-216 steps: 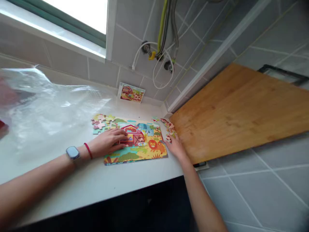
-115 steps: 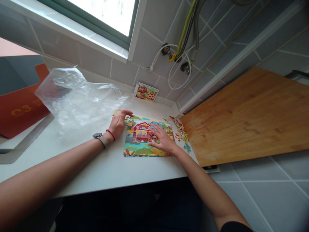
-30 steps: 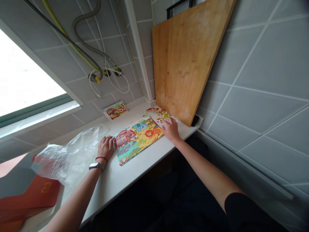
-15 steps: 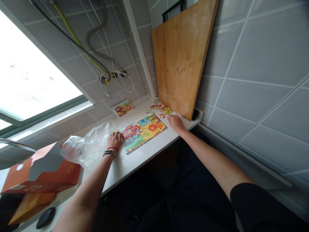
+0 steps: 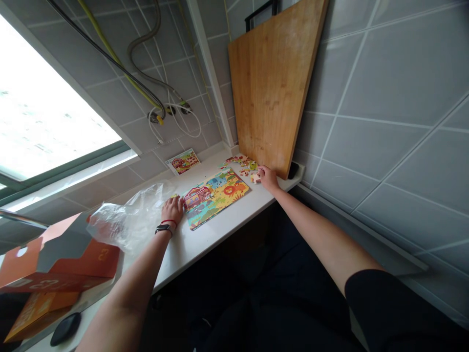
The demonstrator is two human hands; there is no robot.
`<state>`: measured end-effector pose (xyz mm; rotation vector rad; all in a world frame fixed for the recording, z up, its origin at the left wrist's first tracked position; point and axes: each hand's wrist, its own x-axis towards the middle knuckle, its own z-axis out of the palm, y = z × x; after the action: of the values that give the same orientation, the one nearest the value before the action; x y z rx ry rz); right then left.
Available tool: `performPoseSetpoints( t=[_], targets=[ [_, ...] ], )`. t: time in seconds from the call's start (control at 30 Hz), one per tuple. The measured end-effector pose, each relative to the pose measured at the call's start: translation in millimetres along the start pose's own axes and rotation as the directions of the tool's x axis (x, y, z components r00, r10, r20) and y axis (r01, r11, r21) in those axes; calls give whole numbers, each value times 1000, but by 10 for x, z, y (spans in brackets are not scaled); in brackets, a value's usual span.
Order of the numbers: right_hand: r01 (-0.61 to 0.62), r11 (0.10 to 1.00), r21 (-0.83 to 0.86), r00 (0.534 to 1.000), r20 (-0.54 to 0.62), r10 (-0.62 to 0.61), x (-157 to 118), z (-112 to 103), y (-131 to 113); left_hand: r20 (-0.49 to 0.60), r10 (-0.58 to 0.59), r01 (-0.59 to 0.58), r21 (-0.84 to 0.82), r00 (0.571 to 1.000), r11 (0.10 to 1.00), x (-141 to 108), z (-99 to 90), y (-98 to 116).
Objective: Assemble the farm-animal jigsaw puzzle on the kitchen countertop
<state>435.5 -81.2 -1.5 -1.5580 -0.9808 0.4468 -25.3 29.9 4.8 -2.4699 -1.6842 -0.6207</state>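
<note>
A colorful puzzle [image 5: 216,198] with a barn and a lion lies on the white counter. Beside its left edge rests my left hand [image 5: 172,210], fingers bent and close together over something small that I cannot make out. My right hand [image 5: 268,178] is at the loose puzzle pieces [image 5: 244,164] right of the puzzle, near the wooden board's foot. Its thumb and fingers are pinched, and what they hold, if anything, is too small to name. A picture card [image 5: 183,162] leans against the tiled wall behind the puzzle.
Crumpled clear plastic [image 5: 128,220] lies left of my left hand, by an open orange box [image 5: 66,264]. A large wooden board [image 5: 274,93] leans at the back right. A black oval object [image 5: 66,329] sits at the lower left. Hoses hang on the wall.
My right hand has moved slightly to the back and right, its fingers now drawn together, and light-colored pieces show beside it. The view has shifted a little; my left hand stays beside the puzzle.
</note>
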Motion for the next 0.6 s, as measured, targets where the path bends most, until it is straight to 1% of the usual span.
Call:
performPoseSetpoints(
  t=[0.23,0.4,0.6],
  targets=[
    [34,999,-26,999,-1,-34,-2,-38,-12,0,7,-7,3,1000,1000,-6,-14,4],
    [28,998,-52,1000,-9,-28,3,-35,16,21,3,-4,20,1000,1000,-14,-25,21],
    [38,991,-127,999,-8,-39,-2,-44,10,42,-4,2,41,999,999,-17,-53,46]
  ],
)
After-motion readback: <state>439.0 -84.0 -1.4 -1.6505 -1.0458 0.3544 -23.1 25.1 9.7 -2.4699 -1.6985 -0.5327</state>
